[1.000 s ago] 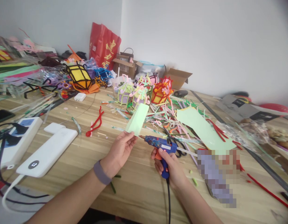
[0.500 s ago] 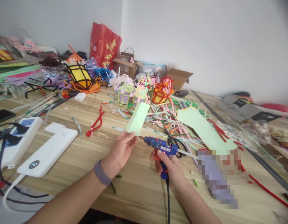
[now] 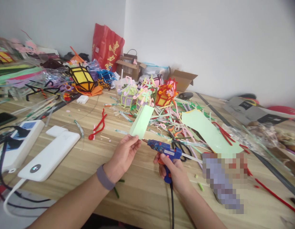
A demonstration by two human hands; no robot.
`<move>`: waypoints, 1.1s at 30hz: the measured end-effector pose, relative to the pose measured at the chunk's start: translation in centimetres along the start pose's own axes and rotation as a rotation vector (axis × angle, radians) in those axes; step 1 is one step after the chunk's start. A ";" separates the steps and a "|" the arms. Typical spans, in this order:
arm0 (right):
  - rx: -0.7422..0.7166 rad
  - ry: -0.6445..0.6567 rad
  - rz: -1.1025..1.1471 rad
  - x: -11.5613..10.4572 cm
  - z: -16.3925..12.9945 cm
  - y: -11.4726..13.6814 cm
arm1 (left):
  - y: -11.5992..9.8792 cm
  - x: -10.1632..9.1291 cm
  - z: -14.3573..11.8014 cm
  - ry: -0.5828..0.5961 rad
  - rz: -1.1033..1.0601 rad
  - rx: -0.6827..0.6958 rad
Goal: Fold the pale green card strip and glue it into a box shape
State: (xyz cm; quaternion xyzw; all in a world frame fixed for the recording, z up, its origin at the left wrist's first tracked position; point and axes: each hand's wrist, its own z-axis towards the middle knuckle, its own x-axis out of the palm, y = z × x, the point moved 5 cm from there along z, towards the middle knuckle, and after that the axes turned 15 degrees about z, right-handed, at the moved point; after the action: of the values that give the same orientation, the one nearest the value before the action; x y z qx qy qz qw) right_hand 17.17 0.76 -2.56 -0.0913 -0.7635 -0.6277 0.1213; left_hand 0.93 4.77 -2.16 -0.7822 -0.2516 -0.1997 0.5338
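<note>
My left hand pinches the near end of a folded light green paper piece, which is held tilted up over the wooden table. My right hand grips a blue hot glue gun with a red light lit. Its nozzle points left and sits right at the paper's lower edge, beside my left fingertips. A black cord hangs from the gun's handle toward me. A grey band is on my left wrist.
A flat green paper sheet and black scissors lie right of the gun. Pipe-cleaner lanterns and loose pipe cleaners crowd the middle. A white power bank and a power strip sit left. Boxes and a red bag stand by the wall.
Almost nothing moved. The hands, paper and glue gun stay in the same place, and the view shifted only slightly.
</note>
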 end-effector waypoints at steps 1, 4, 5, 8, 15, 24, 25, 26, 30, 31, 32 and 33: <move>-0.003 -0.003 -0.001 0.0 0.0 0.0 | 0.0 0.0 0.0 0.001 0.001 -0.001; -0.006 -0.012 -0.004 0.0 0.0 0.0 | 0.1 0.0 -0.1 0.003 0.001 -0.003; -0.006 -0.015 -0.005 -0.1 0.0 0.0 | 0.1 0.0 -0.1 0.004 0.000 -0.002; -0.007 -0.010 -0.027 0.0 -0.1 0.1 | 0.1 0.0 0.0 0.007 -0.001 0.001; -0.030 -0.019 -0.051 0.0 0.0 0.3 | 0.1 0.0 0.0 0.020 0.001 0.006; -0.043 -0.021 -0.127 0.2 -0.2 0.7 | 0.1 0.1 0.0 0.019 0.004 0.007; -0.044 -0.024 -0.137 0.2 -0.3 0.8 | 0.1 0.1 0.0 0.020 0.005 0.007; -0.043 -0.026 -0.146 0.3 -0.3 0.8 | 0.1 0.1 0.0 0.020 0.005 0.007; -0.043 -0.032 -0.172 0.4 -0.4 1.0 | 0.2 0.1 0.0 0.022 0.004 0.003; -0.044 -0.033 -0.179 0.4 -0.4 1.1 | 0.2 0.1 0.0 0.022 0.005 0.002; -0.043 -0.034 -0.184 0.4 -0.4 1.1 | 0.1 0.1 0.0 0.021 0.005 0.003; -0.040 -0.036 -0.187 0.4 -0.4 1.1 | 0.1 0.1 0.0 0.022 0.005 0.003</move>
State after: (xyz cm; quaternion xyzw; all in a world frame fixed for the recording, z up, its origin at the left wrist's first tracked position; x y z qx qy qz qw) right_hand 17.10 0.57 -1.33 -0.0332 -0.7580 -0.6498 0.0464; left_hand 1.12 4.72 -2.15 -0.7800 -0.2440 -0.2065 0.5380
